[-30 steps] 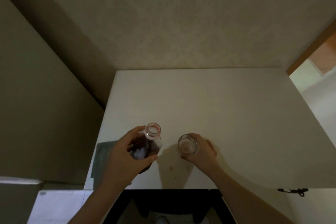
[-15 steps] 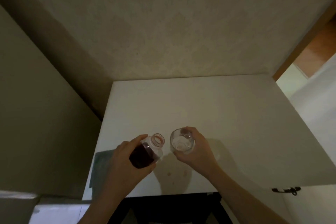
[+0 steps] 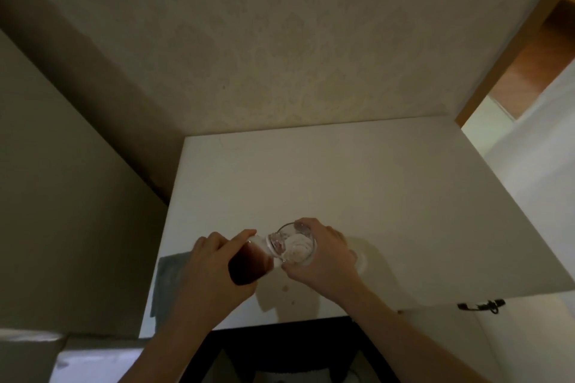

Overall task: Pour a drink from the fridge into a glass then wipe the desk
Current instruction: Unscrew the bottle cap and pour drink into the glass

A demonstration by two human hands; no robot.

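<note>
My left hand [image 3: 214,270] grips a clear bottle [image 3: 252,261] of dark red drink, tipped to the right with its open mouth over the rim of a clear glass [image 3: 295,247]. My right hand [image 3: 326,258] holds the glass from the right side, just above the white desk [image 3: 357,183]. Only a pale bottom shows inside the glass. A grey cloth [image 3: 169,283] lies flat on the desk's front left corner, partly behind my left wrist. Two small brownish drops [image 3: 284,289] mark the desk below the glass.
Walls close in the desk at the back and on the left. An open doorway with a wood floor [image 3: 529,65] lies at the upper right. A dark clip-like object [image 3: 480,305] sits at the desk's front right edge. A dark chair [image 3: 289,354] stands below the front edge.
The bottle has gone from upright to steeply tipped, its mouth now at the glass rim. My right hand has lifted the glass and brought it toward the bottle.
</note>
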